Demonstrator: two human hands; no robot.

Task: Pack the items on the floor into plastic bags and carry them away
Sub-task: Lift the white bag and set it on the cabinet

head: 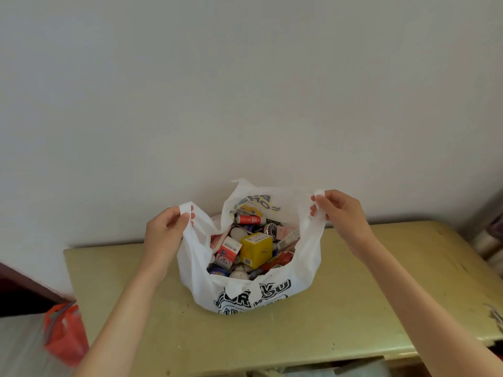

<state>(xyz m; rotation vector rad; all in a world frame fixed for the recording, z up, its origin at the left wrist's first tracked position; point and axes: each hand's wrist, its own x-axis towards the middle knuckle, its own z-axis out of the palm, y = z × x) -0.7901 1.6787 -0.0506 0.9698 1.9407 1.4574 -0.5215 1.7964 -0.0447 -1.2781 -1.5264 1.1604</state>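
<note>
Plastic bag [253, 292], white with bold black printed lettering, sits upright on a yellowish tabletop [353, 295] that stands against a pale wall [245, 77]. The fingers of the left hand [166, 229] are pinched tight around the bag's left handle [186, 209], thumb on the near side, fingertips with red nails curled over the far side. The fingers of the right hand [340, 210] are closed the same way on the right handle [318, 195], also showing red nails. Both handles are pulled up and apart, so the mouth of the bag gapes wide between the hands. Bare forearms reach in from the near edge of the view, one on each side of the bag.

Inside the open bag lies a jumble of small goods. A yellow box [255, 248] with a barcode sits near the middle. Just left of it is a red and white box [228, 251]. Farther back lies a red tube [249, 219] on its side, and to the right of that a small round white item with slots [270, 229]. Other packets and round white pieces fill the gaps, too crowded to tell apart.

At the near left, beside the table, an orange-red bag [65, 333] is in view, blurred. At the far right edge something pale and stacked shows, unclear.
</note>
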